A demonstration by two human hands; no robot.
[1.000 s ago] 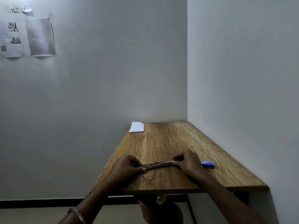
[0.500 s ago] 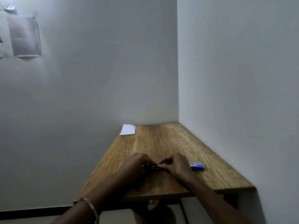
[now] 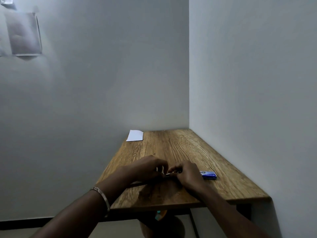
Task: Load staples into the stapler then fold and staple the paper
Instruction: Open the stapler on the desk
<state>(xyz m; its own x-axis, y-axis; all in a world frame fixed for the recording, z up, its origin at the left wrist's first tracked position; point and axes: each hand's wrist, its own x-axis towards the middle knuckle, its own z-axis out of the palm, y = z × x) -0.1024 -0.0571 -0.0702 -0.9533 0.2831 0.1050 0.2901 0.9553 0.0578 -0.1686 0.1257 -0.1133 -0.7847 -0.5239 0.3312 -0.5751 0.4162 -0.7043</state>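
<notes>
While both hands crowd the stapler point(image 3: 169, 174) on the table point(image 3: 228, 169), the loading step likely goes best if one hand steadies the body and the other works the staple channel squarely. The left hand point(image 3: 147, 167) and right hand point(image 3: 187, 173) curl their fingers onto it; only a metal sliver shows between the fingertips. The blue staple box point(image 3: 209, 175) sits just right of the right knuckles, the paper point(image 3: 135, 135) well beyond both.

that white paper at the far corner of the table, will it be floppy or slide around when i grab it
The white paper looks like a thin, flat piece, so it will probably flex and feel very light. It lies flush on the smooth wooden table at its left edge, so it may slide; dragging it over that edge could ease the pickup.
</notes>
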